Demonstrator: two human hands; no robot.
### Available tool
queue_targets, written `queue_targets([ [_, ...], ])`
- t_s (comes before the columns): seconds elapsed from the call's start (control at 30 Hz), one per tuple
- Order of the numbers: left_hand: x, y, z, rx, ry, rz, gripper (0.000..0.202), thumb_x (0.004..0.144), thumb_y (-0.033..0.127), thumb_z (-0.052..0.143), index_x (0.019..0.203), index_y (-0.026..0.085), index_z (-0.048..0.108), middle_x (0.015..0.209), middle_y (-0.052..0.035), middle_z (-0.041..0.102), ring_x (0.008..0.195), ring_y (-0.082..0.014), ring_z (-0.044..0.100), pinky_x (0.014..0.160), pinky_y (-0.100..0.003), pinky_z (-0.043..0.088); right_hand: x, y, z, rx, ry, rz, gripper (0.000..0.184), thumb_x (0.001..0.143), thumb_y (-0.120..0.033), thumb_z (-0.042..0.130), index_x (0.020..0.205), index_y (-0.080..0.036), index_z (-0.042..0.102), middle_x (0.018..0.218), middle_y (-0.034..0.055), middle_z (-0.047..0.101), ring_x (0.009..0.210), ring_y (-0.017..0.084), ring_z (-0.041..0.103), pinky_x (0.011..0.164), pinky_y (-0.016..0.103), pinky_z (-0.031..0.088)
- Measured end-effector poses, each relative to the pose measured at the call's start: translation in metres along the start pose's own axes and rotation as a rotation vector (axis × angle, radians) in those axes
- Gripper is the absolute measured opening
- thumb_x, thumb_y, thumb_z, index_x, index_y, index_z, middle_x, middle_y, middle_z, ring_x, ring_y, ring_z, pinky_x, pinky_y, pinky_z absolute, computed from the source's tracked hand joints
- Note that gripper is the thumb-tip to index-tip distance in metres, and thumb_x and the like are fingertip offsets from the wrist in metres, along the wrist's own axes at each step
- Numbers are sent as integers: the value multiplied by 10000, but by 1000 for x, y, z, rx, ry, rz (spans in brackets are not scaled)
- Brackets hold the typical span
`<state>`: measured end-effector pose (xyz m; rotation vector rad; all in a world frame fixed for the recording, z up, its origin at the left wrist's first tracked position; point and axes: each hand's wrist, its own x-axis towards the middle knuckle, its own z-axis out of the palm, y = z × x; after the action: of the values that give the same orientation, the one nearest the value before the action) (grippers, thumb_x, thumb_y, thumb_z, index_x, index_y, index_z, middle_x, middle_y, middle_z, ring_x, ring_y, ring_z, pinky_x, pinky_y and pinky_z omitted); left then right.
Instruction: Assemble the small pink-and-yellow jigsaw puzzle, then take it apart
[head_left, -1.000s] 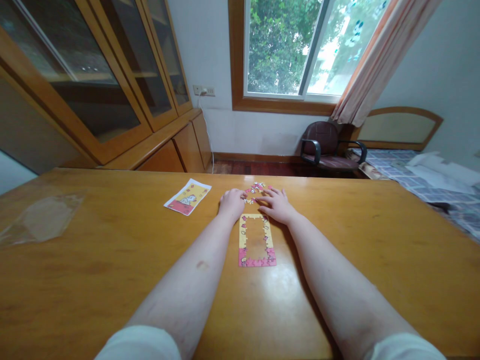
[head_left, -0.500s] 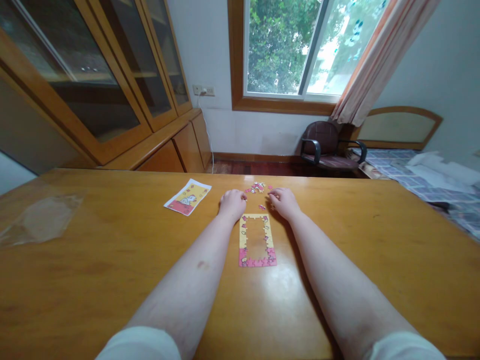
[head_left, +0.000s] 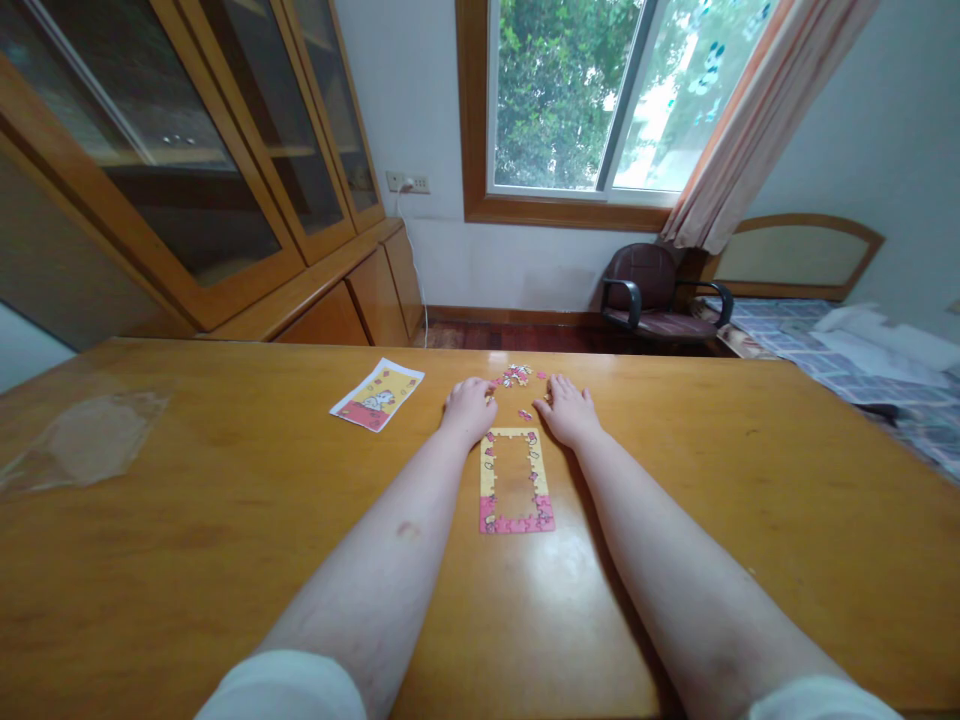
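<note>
the left hand rests on the desk with its fingers curled in, a pale scrap of puzzle showing by the fingertips; i cannot tell whether that piece is pinched or only touched. the right hand lies palm down with its fingers loosely parted and the thumb set out to the side, a bit of yellow beside the thumb, and again it is unclear whether anything is held. between the hands, apart from both, sits a lone pink piece, and just beyond it lies the loose pile, near the far edge of the desk. the joined puzzle border lies flat nearer the body, between the forearms, its middle bare. the picture card is off to the left.

the likeliest trouble, as i judge it, is the left wrist or the heel of that hand catching the top left corner of the border, since they are very close; a drag there could skew the frame or pop a joint. a careless outward sweep might push pieces from the pile over the far edge. small pieces under the fingers could also slide away or be hidden from sight, the desk looking smooth and glossy
</note>
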<state>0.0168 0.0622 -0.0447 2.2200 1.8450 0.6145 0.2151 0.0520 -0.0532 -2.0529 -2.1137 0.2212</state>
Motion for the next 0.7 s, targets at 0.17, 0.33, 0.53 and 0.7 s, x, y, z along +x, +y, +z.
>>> queue_targets([
  [0.17, 0, 0, 0, -24, 5, -9, 317, 827, 246, 507, 1112, 246, 645, 1201, -55, 621, 1132, -247, 536, 1010, -376, 416, 10, 5, -2, -4, 35, 18, 662, 946, -495, 315, 1480, -106, 275, 1531, 176, 285, 1421, 283, 230, 1130, 528, 160],
  [0.33, 0, 0, -1, -28, 10, -9, 322, 825, 237, 510, 1119, 241, 641, 1212, -59, 616, 1142, -249, 531, 1017, -379, 411, 11, 5, -3, -45, 89, -28, 666, 903, -611, 366, 1437, -214, 401, 1517, 165, 316, 1403, 371, 219, 1101, 621, 79],
  [0.53, 0, 2, -1, -28, 9, -14, 318, 823, 238, 514, 1112, 226, 644, 1201, -58, 620, 1143, -244, 529, 1029, -368, 400, 1, 0, -10, -34, 179, -191, 391, 924, -498, 424, 1058, -261, 703, 1378, 73, 512, 1374, 318, 273, 1124, 592, 9],
  [0.7, -1, 2, -1, -37, 14, -13, 314, 821, 223, 506, 1101, 225, 648, 1189, -60, 623, 1142, -248, 528, 1034, -380, 398, 4, -9, -11, -10, 143, -241, 475, 915, -538, 431, 1295, -293, 573, 1483, 83, 393, 1404, 340, 214, 1117, 607, 13],
])
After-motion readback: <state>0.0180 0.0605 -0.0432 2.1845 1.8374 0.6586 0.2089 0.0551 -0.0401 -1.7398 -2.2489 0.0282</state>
